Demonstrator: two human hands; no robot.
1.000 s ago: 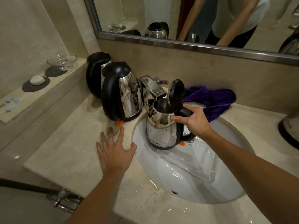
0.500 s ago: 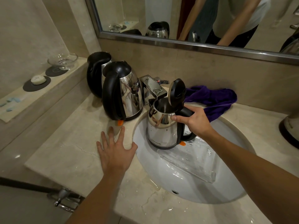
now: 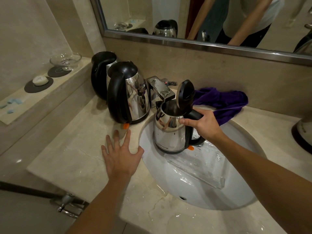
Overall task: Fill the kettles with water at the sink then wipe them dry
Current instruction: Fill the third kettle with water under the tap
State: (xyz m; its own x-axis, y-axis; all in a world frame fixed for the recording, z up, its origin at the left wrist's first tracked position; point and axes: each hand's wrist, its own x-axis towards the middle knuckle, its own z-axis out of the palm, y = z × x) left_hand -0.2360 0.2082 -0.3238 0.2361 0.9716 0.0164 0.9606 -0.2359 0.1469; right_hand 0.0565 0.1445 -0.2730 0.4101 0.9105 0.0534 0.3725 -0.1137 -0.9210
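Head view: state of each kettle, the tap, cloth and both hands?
kettle in sink: upright under the spout, lid open
front counter kettle: upright, lid closed
back counter kettle: upright, mostly hidden, lid looks closed
tap: flow too faint to tell
purple cloth: crumpled on the counter behind the sink, unused
right hand: grips the sink kettle's handle
left hand: flat on the counter

Open kettle (image 3: 170, 132) in sink (image 3: 236, 188); two kettles (image 3: 133, 98) left.
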